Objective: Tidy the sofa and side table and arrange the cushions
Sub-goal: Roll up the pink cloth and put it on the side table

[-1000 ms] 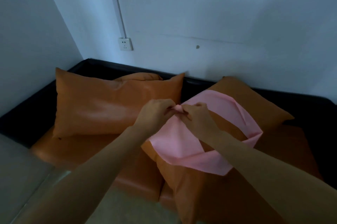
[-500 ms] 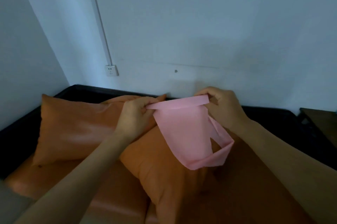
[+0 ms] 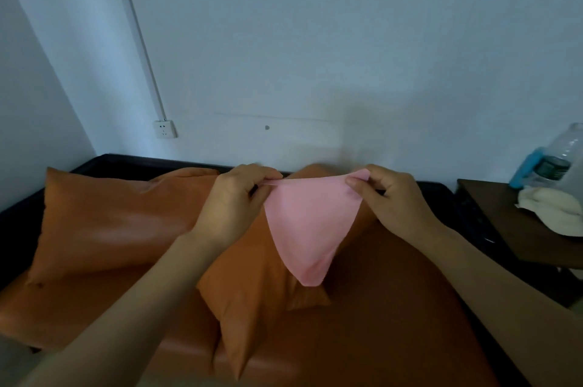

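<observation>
Pink cloth (image 3: 310, 229): left hand (image 3: 233, 207) and right hand (image 3: 394, 200) pinching its top corners above orange cushion (image 3: 252, 301); bottle (image 3: 558, 156) label unreadable.

A wall socket (image 3: 165, 129) sits low on the white wall (image 3: 315, 39), under a vertical conduit (image 3: 138, 36).

Dim room, white wall (image 3: 347, 39), perhaps a socket (image 3: 165, 129)

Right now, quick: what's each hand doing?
Left hand: pinches the left top corner of the pink cloth.
Right hand: pinches the cloth's right top corner; the cloth hangs between them above the orange cushion.
</observation>
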Demonstrator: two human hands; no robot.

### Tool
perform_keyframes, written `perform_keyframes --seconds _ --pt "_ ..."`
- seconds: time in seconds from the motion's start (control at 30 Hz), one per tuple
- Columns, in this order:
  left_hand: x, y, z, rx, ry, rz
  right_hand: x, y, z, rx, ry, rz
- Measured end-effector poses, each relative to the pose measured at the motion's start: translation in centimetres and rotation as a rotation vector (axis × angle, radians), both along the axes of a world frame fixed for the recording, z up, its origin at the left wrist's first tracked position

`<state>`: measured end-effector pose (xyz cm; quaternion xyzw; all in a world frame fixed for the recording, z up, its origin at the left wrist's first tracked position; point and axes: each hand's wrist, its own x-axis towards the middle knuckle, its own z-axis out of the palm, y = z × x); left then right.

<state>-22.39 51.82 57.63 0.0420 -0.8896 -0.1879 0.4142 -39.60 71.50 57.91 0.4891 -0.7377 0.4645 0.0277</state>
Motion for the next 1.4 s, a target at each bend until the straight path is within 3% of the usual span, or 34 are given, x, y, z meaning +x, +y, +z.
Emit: perform_keyframes --seconds 0.43,0.8,1.13,1.4 --pt "2.3 8.5 1.2 0.032 -0.052 -0.047 2.7 9.5 0.1 -0.050 -0.023 0.029" --pt "7.2 10.6 3.6 0.106 0.075 -0.086 9.7 12.6 3.3 -0.190 0.010 -0.040" --pt "13.6 11.4 4.0 -0.126 0.119 -0.143 17.1 14.3 4.3 -0.244 0.106 -0.084" --pt "15.4 11.8 2.9 -0.154 0.010 -0.146 18.3 14.4 1.7 -0.151 -0.006 -0.103"
